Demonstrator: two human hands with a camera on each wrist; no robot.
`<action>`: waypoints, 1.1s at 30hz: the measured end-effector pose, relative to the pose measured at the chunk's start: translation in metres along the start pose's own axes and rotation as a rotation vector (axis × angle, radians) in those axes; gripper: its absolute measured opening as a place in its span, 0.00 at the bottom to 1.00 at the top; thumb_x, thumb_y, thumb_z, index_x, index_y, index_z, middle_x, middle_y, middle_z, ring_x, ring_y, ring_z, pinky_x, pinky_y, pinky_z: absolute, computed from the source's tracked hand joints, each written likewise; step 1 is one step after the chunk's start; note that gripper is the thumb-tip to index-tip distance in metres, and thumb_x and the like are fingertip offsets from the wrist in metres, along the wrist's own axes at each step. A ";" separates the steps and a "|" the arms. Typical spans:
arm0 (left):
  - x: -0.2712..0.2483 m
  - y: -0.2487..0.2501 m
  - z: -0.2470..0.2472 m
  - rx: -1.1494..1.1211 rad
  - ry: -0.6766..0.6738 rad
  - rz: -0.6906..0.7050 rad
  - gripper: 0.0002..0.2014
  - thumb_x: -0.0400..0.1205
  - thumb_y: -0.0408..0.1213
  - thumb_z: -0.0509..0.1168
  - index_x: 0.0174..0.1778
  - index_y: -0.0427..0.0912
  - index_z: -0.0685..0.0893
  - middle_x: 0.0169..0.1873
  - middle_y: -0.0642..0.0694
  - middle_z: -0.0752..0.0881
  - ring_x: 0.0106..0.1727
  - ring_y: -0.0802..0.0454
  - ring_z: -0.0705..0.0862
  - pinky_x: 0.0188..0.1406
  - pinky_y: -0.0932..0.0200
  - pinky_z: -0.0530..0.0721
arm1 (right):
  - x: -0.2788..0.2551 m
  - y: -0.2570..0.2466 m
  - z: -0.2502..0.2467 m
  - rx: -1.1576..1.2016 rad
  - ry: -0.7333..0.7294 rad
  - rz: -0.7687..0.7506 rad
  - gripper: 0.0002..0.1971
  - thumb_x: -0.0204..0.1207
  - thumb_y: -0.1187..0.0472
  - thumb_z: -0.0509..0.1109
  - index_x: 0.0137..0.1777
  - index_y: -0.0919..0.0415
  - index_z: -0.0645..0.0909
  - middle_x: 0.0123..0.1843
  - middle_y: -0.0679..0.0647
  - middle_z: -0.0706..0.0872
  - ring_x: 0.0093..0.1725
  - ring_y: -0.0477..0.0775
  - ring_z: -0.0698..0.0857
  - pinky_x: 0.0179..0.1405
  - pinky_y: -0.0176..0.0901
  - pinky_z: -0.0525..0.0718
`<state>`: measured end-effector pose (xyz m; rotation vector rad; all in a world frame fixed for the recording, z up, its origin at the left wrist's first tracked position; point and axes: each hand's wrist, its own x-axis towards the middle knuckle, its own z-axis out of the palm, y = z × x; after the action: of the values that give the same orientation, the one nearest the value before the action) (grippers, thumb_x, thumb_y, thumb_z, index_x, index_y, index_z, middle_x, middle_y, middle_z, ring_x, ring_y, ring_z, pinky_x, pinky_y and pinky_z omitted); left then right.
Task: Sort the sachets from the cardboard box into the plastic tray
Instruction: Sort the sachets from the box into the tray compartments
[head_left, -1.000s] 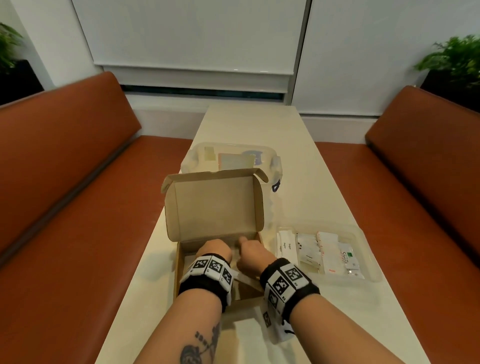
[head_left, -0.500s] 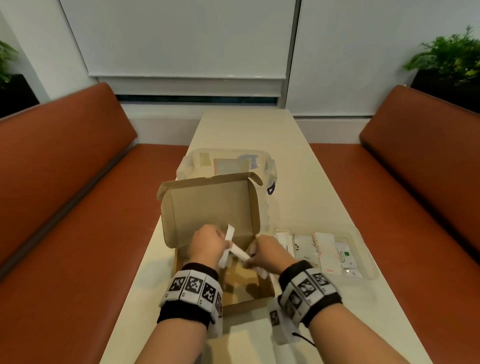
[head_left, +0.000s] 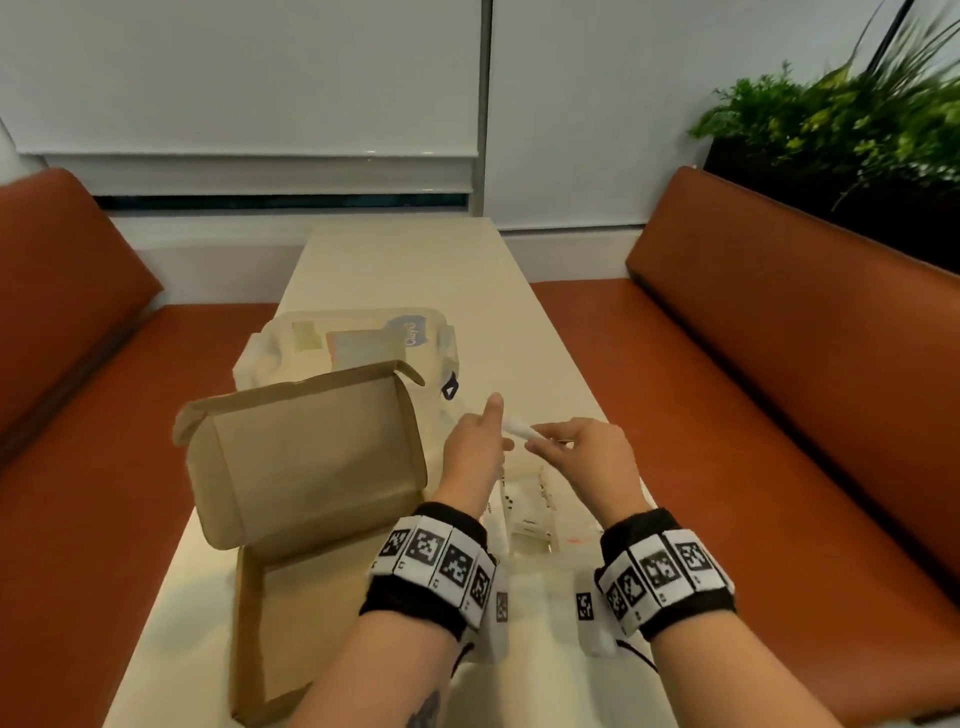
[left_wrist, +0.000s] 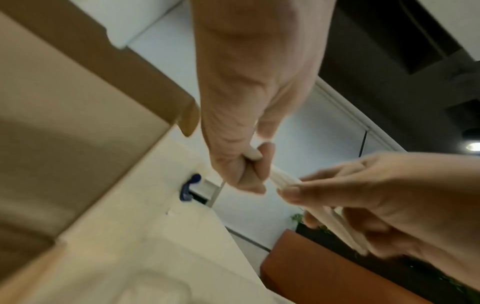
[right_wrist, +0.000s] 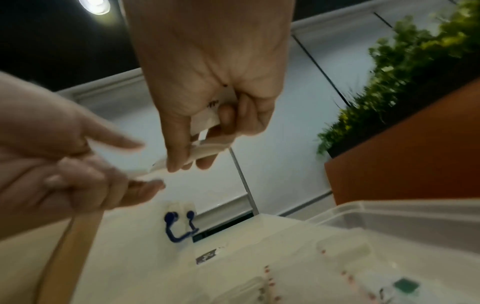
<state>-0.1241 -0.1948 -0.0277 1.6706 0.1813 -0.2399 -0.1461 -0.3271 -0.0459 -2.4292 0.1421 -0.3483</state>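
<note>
Item: slim white sachets (head_left: 519, 430), pinched at opposite ends by my left hand (head_left: 475, 449) and right hand (head_left: 592, 457), fingers curled round them, held above the plastic tray (head_left: 530, 564), apparently for dropping in; cardboard box (head_left: 311, 467) open, left of both hands.
</note>
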 end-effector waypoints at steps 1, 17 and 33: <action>0.002 -0.001 0.005 -0.032 0.027 0.023 0.18 0.84 0.52 0.60 0.45 0.38 0.81 0.36 0.43 0.85 0.32 0.47 0.78 0.35 0.57 0.74 | 0.002 0.002 0.000 -0.121 0.004 -0.051 0.12 0.74 0.47 0.72 0.56 0.44 0.88 0.41 0.46 0.87 0.39 0.44 0.79 0.33 0.36 0.71; 0.024 -0.023 0.008 -0.332 -0.041 -0.026 0.08 0.84 0.34 0.64 0.57 0.36 0.79 0.42 0.40 0.82 0.25 0.57 0.68 0.21 0.67 0.69 | 0.025 0.007 -0.023 0.370 -0.031 0.071 0.04 0.76 0.59 0.72 0.48 0.54 0.87 0.37 0.43 0.83 0.27 0.36 0.74 0.29 0.29 0.69; 0.032 -0.023 -0.001 -0.349 0.047 0.086 0.04 0.79 0.32 0.70 0.47 0.43 0.84 0.27 0.52 0.70 0.24 0.57 0.64 0.17 0.69 0.67 | 0.020 0.025 -0.015 0.513 -0.195 0.203 0.06 0.67 0.63 0.79 0.43 0.60 0.87 0.26 0.46 0.83 0.22 0.46 0.70 0.20 0.34 0.70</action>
<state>-0.0988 -0.1916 -0.0585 1.3344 0.1753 -0.0967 -0.1312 -0.3590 -0.0467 -1.9076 0.1862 -0.0432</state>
